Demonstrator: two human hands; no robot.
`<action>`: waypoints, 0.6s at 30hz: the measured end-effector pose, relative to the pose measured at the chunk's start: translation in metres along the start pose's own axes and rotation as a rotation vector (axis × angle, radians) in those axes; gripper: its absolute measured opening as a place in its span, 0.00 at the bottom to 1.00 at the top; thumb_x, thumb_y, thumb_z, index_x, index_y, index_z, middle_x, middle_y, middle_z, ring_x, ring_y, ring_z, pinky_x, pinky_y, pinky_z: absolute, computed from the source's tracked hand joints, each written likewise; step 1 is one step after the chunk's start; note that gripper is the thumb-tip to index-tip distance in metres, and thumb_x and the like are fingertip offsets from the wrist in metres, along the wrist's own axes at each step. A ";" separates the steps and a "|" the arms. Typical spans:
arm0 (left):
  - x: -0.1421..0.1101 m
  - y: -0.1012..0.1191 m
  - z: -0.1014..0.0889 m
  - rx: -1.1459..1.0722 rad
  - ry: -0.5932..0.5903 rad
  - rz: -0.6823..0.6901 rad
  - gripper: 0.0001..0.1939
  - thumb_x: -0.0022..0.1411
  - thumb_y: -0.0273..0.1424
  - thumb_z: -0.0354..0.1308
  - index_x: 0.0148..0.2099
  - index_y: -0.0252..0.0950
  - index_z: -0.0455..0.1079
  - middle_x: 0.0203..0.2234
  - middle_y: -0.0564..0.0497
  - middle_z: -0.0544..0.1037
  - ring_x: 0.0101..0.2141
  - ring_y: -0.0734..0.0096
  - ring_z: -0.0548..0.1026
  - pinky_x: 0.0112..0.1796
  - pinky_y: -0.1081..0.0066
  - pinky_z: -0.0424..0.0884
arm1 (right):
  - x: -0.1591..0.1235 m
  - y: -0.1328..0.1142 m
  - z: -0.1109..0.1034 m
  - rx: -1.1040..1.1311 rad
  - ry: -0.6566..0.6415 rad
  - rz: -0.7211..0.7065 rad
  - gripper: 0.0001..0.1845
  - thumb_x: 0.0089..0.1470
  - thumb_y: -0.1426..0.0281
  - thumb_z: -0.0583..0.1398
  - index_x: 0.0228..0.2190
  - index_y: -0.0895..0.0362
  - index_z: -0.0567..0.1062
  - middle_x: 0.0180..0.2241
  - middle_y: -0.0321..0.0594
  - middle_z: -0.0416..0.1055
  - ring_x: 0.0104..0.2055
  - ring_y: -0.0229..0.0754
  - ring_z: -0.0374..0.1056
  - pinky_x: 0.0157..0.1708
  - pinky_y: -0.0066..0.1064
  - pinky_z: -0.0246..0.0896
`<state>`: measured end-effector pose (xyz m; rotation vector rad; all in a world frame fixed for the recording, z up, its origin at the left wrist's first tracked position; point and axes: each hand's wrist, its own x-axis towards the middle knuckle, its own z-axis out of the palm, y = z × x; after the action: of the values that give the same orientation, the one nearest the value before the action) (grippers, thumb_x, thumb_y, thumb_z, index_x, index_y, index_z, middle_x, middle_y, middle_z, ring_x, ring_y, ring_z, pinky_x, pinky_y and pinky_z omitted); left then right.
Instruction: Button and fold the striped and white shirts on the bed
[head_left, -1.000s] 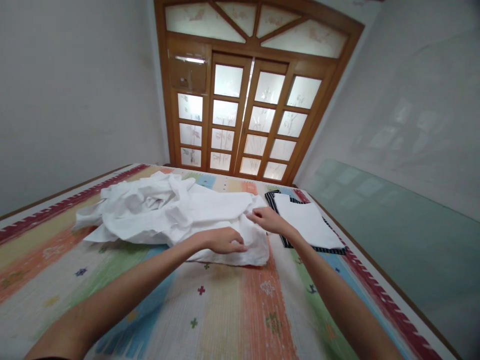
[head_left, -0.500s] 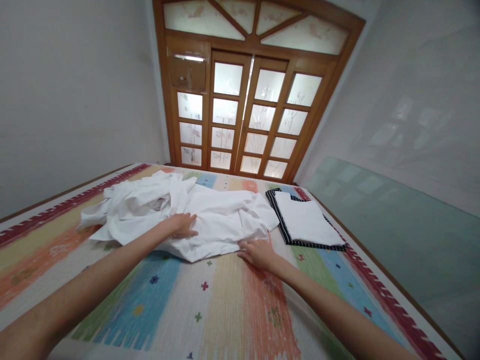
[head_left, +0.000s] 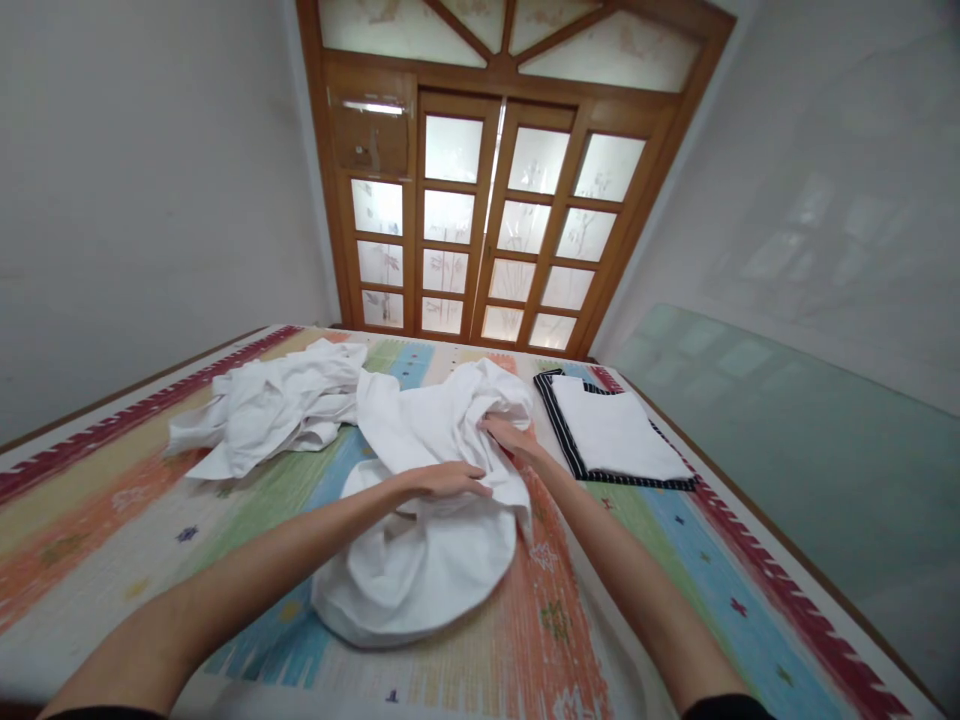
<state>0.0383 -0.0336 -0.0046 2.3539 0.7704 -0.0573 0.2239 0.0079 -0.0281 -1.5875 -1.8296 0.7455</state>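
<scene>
A white garment (head_left: 442, 570) lies bunched and twisted in the middle of the bed, its near part spread in a rounded flap. My left hand (head_left: 450, 480) is closed over the folds at its centre, with the cloth partly hiding the fingers. Just beyond and to the right, my right hand (head_left: 510, 437) grips the upper folds, its fingertips sunk in the fabric. To the left, a crumpled pile of white cloth (head_left: 270, 405) lies apart from the garment. Whether that pile is one piece or several I cannot tell.
On the right lies a neatly folded white garment (head_left: 622, 430) on top of a folded black-and-white striped one (head_left: 559, 425). Beneath everything is a colourful striped bed cover (head_left: 262, 530). A pale green panel (head_left: 787, 430) runs along the right edge. Wooden glazed doors (head_left: 487, 220) stand beyond.
The white garment has been pulled away from the left pile and turned, with part now nearer me. My left hand moved right; my right hand moved farther away, into the folds.
</scene>
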 end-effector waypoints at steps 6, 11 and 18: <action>0.027 0.031 0.019 -0.062 -0.029 0.244 0.20 0.58 0.40 0.57 0.49 0.34 0.73 0.44 0.45 0.79 0.43 0.57 0.76 0.44 0.64 0.69 | 0.001 -0.010 -0.001 -0.157 -0.192 -0.165 0.32 0.45 0.77 0.59 0.54 0.57 0.68 0.55 0.44 0.69 0.53 0.46 0.65 0.53 0.36 0.58; 0.031 0.000 -0.034 0.123 0.346 0.081 0.14 0.61 0.33 0.51 0.37 0.34 0.77 0.30 0.52 0.80 0.34 0.68 0.76 0.38 0.73 0.70 | -0.014 0.003 -0.019 -0.356 -0.362 -0.237 0.25 0.42 0.79 0.59 0.45 0.57 0.74 0.43 0.40 0.76 0.44 0.45 0.69 0.46 0.33 0.62; 0.020 -0.068 -0.054 0.349 0.429 -0.151 0.21 0.58 0.30 0.54 0.53 0.31 0.69 0.50 0.36 0.74 0.50 0.54 0.72 0.50 0.59 0.66 | -0.029 0.010 -0.048 -0.751 -0.404 -0.052 0.47 0.34 0.84 0.62 0.59 0.53 0.64 0.54 0.50 0.69 0.53 0.52 0.67 0.48 0.35 0.62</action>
<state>0.0097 0.0503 -0.0055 2.6710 1.2282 0.2792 0.2691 -0.0185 -0.0059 -1.9144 -2.6475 0.3770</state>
